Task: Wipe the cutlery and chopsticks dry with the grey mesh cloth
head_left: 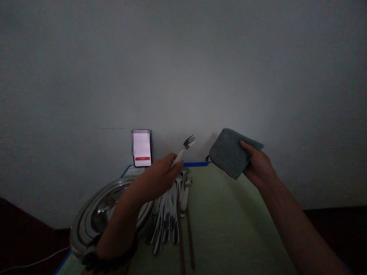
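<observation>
A person's left hand (pixel 164 172) grips a small fork with a white handle and shiny metal tines (pixel 183 150) above the far side of a table with a pale green top (pixel 229 221), in dim light. The fingers close around the handle, and the tines point up and toward the right. To the right, well apart from the fork, the person's right hand (pixel 259 167) pinches a squarish, grey-green textured cloth with a checkered border (pixel 231 154), thumb on top, holding it raised over the far right of the table. A small dark tip shows at the cloth's left edge; what it belongs to cannot be told.

Below the left hand, a heap of silver metal cutlery (pixel 169 217) lies spread across the table, handles mostly toward the near side. At its right lies a second white-handled fork (pixel 185 194), with two long, slim brown chopsticks (pixel 188 233) running toward the near edge. Left of the heap sit round, shiny steel bowls (pixel 77 229), nested and partly hidden by the left forearm, which wears a dark, bunched band (pixel 110 259) near the bottom of the view. Beyond the bowls, a smartphone with a lit screen (pixel 142 147) stands upright near a plain grey wall (pixel 183 76). A blue strip (pixel 195 164) edges the table's far side.
</observation>
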### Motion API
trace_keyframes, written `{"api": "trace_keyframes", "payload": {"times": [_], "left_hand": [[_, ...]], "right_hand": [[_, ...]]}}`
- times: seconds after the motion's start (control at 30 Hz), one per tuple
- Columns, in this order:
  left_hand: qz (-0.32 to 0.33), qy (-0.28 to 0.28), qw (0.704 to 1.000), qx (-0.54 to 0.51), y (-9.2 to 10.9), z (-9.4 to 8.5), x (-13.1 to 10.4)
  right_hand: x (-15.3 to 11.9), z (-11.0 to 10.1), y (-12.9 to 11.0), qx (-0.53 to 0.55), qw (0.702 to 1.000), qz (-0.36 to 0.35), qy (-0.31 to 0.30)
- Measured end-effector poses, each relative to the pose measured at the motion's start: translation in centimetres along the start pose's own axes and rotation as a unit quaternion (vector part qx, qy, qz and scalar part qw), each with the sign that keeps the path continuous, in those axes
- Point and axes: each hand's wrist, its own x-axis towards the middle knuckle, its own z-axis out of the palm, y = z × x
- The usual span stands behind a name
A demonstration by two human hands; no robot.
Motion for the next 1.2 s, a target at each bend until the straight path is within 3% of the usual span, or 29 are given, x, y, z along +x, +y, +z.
{"api": "trace_keyframes", "payload": {"times": [0.17,0.33,0.47,0.53,0.57,0.63,0.67,0.7,0.83,0.9,1.1,1.2], "left_hand": [[-0.021,0.017,0.998,-0.052,0.0,-1.0,-0.1],[-0.007,0.004,0.998,-0.058,0.5,-1.2,-0.3],[0.002,0.0,1.0,-0.03,1.1,-1.2,-0.7],[0.014,0.003,1.0,-0.017,1.5,-1.2,-0.8],[0.025,0.004,1.0,-0.016,1.6,-1.2,-0.9],[0.045,0.009,0.999,-0.014,1.8,-1.2,-1.0],[0.051,0.014,0.999,-0.01,1.9,-1.2,-1.0],[0.053,0.017,0.998,-0.004,1.9,-1.2,-1.1],[0.066,0.031,0.997,0.015,1.7,-1.3,-1.4],[0.085,0.035,0.995,0.03,1.7,-1.4,-1.6],[0.124,0.034,0.99,0.062,1.7,-1.4,-2.0],[0.12,0.026,0.99,0.065,1.8,-1.3,-2.0]], "right_hand": [[0.1,2.1,-0.8,0.045,0.998,0.026,-0.033],[0.0,2.8,-0.7,-0.046,0.988,-0.134,-0.066],[-1.4,2.3,-0.6,-0.231,0.933,-0.239,-0.14],[-2.4,2.1,-1.1,-0.287,0.899,-0.251,-0.218],[-3.0,2.1,-1.5,-0.302,0.879,-0.233,-0.286],[-3.8,2.1,-2.0,-0.327,0.818,-0.162,-0.445],[-4.0,2.1,-2.2,-0.332,0.793,-0.128,-0.495],[-4.2,2.1,-2.3,-0.33,0.786,-0.1,-0.513],[-4.2,2.1,-2.0,-0.318,0.828,-0.089,-0.453],[-4.1,2.1,-1.8,-0.34,0.821,-0.095,-0.449],[-4.0,2.3,-1.6,-0.463,0.715,-0.194,-0.486],[-3.9,2.4,-1.6,-0.498,0.684,-0.229,-0.481]]}}
